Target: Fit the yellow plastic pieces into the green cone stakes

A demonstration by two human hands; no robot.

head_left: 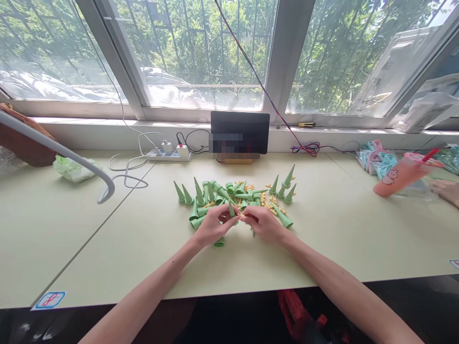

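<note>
Gripping a green pointed plastic cone (231, 209) upright in left hand (214, 224); pinching a small yellow plastic piece (241, 216) at its three o'clock in right hand (264, 223).

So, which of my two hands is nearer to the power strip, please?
Left. Your left hand, holding a green cone, is on the near side of the power strip and to its right. Your right hand is farther right, beyond the left.
</note>
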